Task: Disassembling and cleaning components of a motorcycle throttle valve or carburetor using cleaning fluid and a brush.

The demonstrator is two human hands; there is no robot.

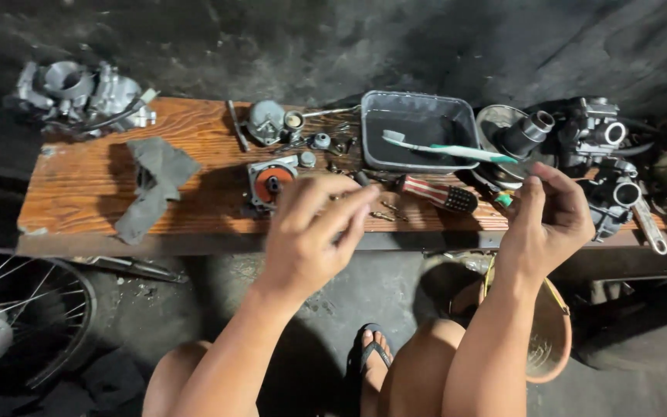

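Wooden counter [94,193] holds carburetor parts [272,181], a tray [418,131] and toothbrush [445,148]. Our left hand [310,239] and right hand [546,220] hover above it, fingers pinched together; whether they hold some tiny part, light and easily dropped, we cannot tell.

I sit over a dark, stained concrete floor [349,46] that fills the view above and below my bench. The bench is a low wooden plank [79,193] with a reddish, strongly figured grain, lit warmly from above while its front edge falls into shadow. To my lower left a spoked wheel [17,309] lies on the ground, half out of view. Below the plank on my right stands an orange bucket [553,340], its rim worn pale. The light is dim overall and pools on the wood; the floor around it stays murky and grey.
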